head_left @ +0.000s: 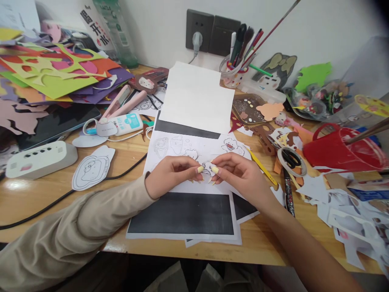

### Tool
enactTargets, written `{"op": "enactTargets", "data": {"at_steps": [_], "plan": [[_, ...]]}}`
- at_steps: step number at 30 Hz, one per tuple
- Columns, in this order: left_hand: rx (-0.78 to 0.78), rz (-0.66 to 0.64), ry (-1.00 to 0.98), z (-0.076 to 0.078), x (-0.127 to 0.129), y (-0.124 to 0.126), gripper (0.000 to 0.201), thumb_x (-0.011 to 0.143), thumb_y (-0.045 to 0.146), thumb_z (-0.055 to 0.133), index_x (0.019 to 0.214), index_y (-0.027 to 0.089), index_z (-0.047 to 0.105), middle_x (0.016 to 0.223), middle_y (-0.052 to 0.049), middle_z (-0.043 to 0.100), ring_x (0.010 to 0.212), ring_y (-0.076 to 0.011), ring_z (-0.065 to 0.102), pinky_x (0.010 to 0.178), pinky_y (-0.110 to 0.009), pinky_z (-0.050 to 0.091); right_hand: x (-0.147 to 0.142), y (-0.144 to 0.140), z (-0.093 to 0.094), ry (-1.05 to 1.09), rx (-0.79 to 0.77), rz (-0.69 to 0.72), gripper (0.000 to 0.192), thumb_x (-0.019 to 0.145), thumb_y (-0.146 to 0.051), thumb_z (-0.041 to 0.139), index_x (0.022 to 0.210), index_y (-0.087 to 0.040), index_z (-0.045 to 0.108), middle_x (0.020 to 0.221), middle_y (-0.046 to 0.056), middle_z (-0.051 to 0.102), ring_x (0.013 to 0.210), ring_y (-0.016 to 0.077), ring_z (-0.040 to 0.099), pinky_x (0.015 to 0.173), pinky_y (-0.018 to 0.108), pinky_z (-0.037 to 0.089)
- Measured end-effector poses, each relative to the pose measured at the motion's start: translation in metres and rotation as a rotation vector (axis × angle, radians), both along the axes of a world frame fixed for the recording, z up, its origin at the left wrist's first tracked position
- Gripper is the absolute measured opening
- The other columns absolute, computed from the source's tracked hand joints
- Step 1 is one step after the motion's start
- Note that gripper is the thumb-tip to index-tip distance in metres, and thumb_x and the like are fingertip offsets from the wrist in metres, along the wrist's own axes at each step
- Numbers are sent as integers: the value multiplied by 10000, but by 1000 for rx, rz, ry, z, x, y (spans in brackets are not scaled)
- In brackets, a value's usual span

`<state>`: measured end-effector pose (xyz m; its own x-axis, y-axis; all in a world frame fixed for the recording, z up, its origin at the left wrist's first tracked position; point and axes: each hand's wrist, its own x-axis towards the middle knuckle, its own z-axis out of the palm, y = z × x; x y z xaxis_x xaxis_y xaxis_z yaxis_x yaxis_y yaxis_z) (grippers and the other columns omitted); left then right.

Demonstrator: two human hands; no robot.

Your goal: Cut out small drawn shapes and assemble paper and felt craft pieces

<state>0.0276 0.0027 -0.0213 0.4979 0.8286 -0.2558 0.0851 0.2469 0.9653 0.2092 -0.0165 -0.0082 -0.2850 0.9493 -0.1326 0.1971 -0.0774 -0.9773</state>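
Between my fingertips is a small white paper cutout (208,168) with black line drawing on it. My left hand (178,172) pinches its left edge, and my right hand (237,172) pinches its right edge. Fingers cover part of the cutout. Beneath both hands lies a printed sheet (209,142) with cartoon outlines. Its lower part carries a large black block (182,213). Farther back, a blank white sheet (197,97) overlaps the print.
Coloured paper scraps (57,77) pile up at the back left. A white power strip (42,159) stands left. At right are a yellow craft knife (261,167), a tape roll (304,167), a tipped red cup (331,148) and white offcuts (343,211). A pen holder (232,75) stands behind.
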Motion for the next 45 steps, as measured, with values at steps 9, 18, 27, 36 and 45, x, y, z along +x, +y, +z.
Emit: {"op": "enactTargets", "data": {"at_steps": [9,18,27,36,45], "plan": [[-11,15,-14,0,1,1,135,706,238,563,730,109,595,661,-5,621,636,-58,559,621,-136,458,1,1,2,-95,47,-27,89,742,-242,526,775,-165,555,585,-22,554,521,71,529,516,194,457],[6,42,-39,-2,1,1,142,693,245,581,744,115,600,654,-5,624,636,-64,568,619,-134,460,1,0,0,-132,87,-49,79,724,-213,544,784,-171,575,582,-29,556,466,46,488,443,161,413],[20,40,-59,-6,-2,3,155,711,246,565,774,108,597,657,-6,608,617,-57,550,592,-132,446,1,0,-2,-41,104,-40,104,721,-191,550,817,-169,584,728,5,614,638,95,592,593,206,492],[-70,-10,-124,-3,-1,3,144,746,224,519,734,111,609,671,-10,628,608,-63,567,597,-141,463,3,-1,-3,-124,235,-61,138,724,-133,539,839,-191,591,802,-11,614,726,74,567,649,161,467],[-58,4,-133,-3,-1,2,99,712,200,561,740,115,603,645,1,623,591,-54,551,595,-140,457,2,-1,-3,-163,254,-65,135,720,-138,547,822,-207,601,769,-26,621,688,66,569,609,148,462]]}}
